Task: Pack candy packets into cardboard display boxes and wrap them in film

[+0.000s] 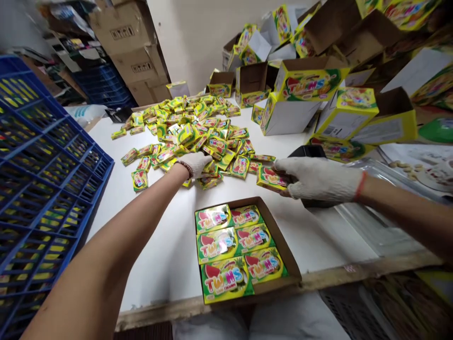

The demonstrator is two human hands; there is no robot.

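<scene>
My right hand (318, 178), in a white knitted glove, grips a small yellow-and-green TWINS box (271, 177) between thumb and fingers, above the table right of the pile. My left hand (199, 164), gloved too, reaches into the near side of a heap of small TWINS boxes (215, 144). Its fingers point down among the boxes and are mostly hidden, so its grip does not show. In front of me, near the table edge, lies an open carton (281, 236) with several TWINS boxes face up in two columns. A narrow gap runs along its right wall.
A blue plastic crate (95, 184) holding more small boxes leans in from the left. Open display cartons (293, 113) are stacked at the back right. A clear plastic tray (375, 226) and a black object (309, 152) lie around my right forearm. Brown cartons (136, 61) stand behind.
</scene>
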